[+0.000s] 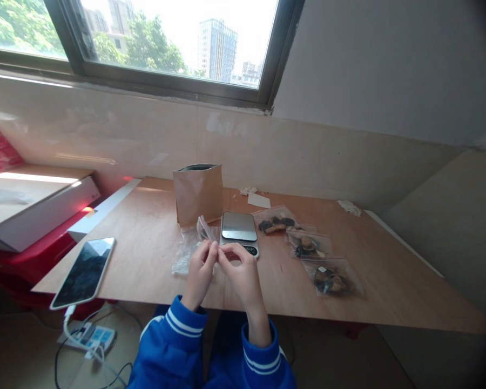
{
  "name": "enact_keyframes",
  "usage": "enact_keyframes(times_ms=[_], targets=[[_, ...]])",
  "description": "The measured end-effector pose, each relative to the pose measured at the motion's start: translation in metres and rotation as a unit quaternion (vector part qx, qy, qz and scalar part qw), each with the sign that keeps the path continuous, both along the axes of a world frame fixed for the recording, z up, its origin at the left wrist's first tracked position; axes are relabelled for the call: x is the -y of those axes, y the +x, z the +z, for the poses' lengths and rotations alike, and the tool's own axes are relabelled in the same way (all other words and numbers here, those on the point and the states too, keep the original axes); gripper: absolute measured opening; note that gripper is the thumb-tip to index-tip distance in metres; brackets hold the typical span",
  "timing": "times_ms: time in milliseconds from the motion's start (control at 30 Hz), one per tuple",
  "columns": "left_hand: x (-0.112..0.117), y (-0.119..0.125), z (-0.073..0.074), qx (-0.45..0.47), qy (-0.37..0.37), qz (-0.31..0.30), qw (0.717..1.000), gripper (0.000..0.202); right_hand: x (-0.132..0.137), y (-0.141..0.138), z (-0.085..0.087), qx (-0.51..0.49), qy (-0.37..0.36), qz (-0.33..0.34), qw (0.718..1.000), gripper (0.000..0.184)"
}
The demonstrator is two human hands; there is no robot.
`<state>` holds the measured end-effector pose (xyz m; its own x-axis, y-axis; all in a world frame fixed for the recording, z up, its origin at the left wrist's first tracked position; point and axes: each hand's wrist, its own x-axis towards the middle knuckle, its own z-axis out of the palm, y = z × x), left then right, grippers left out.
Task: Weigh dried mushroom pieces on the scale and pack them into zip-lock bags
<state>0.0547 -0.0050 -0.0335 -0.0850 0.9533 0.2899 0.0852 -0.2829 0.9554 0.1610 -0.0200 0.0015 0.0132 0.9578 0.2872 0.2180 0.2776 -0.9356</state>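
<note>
My left hand (201,270) and my right hand (240,270) meet in front of me, and both pinch a small clear zip bag (207,229) with a pink seal strip. The bag stands up between my fingertips, just left of a small silver kitchen scale (238,227). Behind it stands an open brown paper pouch (198,193). A pile of empty clear bags (186,253) lies under my left hand. To the right of the scale lie three filled zip bags with dark dried pieces (274,221) (308,244) (331,277).
The wooden tabletop (368,270) runs along a tiled wall below a window. A smartphone (85,271) lies at the left front edge with a cable to a power strip (89,336) on the floor. White boxes (36,205) and scraps of paper (259,200) sit at the left and back.
</note>
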Motion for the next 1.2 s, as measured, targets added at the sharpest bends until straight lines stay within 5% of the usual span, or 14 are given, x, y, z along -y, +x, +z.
enact_keyframes(times_ms=[100, 200, 300, 367, 500, 600, 667, 767, 833, 933, 1067, 1200], targets=[[-0.004, 0.000, -0.006, -0.042, -0.005, -0.025, 0.999, 0.031, -0.002, -0.001, -0.005, 0.018, -0.025, -0.034, 0.999, 0.019], [-0.004, -0.004, -0.005, -0.100, 0.007, 0.000, 0.995, 0.028, -0.007, 0.009, -0.013, 0.025, -0.029, -0.140, 0.989, 0.018], [-0.001, -0.013, 0.003, -0.136, 0.029, 0.053, 0.989, 0.028, -0.014, 0.031, -0.021, -0.037, -0.035, -0.266, 0.963, 0.022], [0.000, -0.020, 0.008, -0.147, 0.044, 0.056, 0.987, 0.032, -0.015, 0.044, -0.022, -0.093, -0.031, -0.286, 0.953, 0.027], [-0.003, -0.026, 0.006, -0.082, 0.043, 0.029, 0.995, 0.037, -0.009, 0.040, -0.011, -0.150, 0.008, -0.249, 0.957, 0.032], [-0.011, -0.021, -0.005, 0.102, 0.005, 0.051, 0.994, 0.037, -0.007, 0.020, -0.003, -0.201, 0.027, -0.196, 0.960, 0.032], [-0.016, -0.016, -0.013, 0.240, -0.061, 0.040, 0.968, 0.037, -0.012, 0.007, -0.004, -0.242, 0.022, -0.166, 0.956, 0.031], [-0.025, -0.010, -0.018, 0.378, -0.163, -0.068, 0.909, 0.051, -0.023, -0.005, -0.010, -0.250, -0.012, -0.114, 0.961, 0.029], [-0.033, -0.010, -0.018, 0.416, -0.189, -0.102, 0.884, 0.054, -0.028, -0.008, -0.011, -0.198, -0.004, -0.121, 0.973, 0.024], [-0.049, -0.015, -0.022, 0.409, -0.188, -0.062, 0.891, 0.050, -0.033, -0.008, 0.003, -0.068, 0.078, -0.187, 0.977, 0.017], [-0.069, -0.021, -0.038, 0.411, -0.172, -0.036, 0.894, 0.049, -0.048, -0.018, 0.027, 0.074, 0.088, -0.053, 0.992, 0.016], [-0.074, -0.021, -0.053, 0.457, -0.160, 0.008, 0.875, 0.047, -0.075, -0.038, 0.024, 0.196, 0.014, -0.001, 0.981, 0.014]])
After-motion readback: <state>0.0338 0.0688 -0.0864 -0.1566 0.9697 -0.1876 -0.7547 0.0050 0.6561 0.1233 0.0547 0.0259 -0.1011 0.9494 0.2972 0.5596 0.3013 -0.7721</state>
